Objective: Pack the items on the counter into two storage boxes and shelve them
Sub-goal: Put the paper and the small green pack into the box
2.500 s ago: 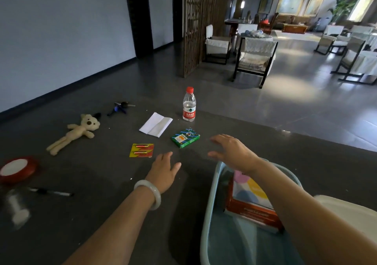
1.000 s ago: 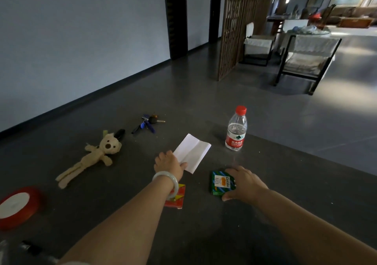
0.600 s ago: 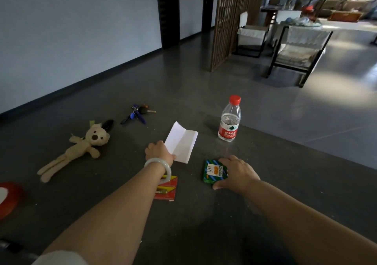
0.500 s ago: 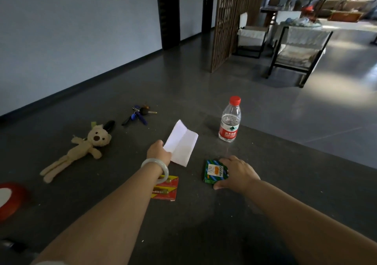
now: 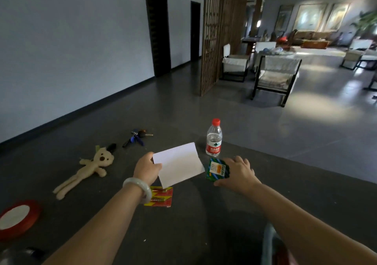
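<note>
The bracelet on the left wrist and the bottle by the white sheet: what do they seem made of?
The bracelet looks like pale, milky stone, perhaps jade, or glass: smooth, thick and glossy. The bottle appears to be thin clear plastic, see-through above a red label, with a red cap.

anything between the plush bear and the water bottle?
Head view: the key bunch and the white paper, held by the left hand, lie between plush bear and water bottle.

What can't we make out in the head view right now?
- Storage box: cut off by the bottom edge and behind the right arm; contents unreadable.
- Yellow-red pack: partly hidden by the left wrist and white paper.
- Green box: print too small.
- Bottom-left object: blurred, cropped.
</note>
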